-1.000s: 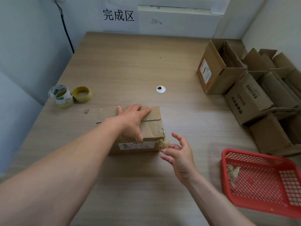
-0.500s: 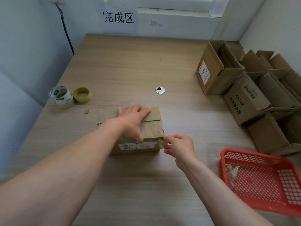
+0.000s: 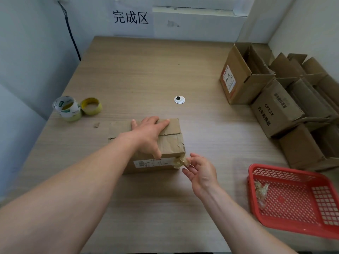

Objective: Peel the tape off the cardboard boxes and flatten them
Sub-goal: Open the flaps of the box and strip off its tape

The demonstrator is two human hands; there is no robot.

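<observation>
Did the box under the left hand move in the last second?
No. The box keeps its place relative to the round metal cap.

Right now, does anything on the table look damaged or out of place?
The cardboard box under the left hand is torn and crumpled at its near right corner, where a wad of tape bunches by the fingertips of the right hand. A small cardboard scrap lies loose on the table left of the box.

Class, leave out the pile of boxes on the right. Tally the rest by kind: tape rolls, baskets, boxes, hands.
Tape rolls: 2
Baskets: 1
Boxes: 1
Hands: 2, left hand and right hand
Total: 6
</observation>
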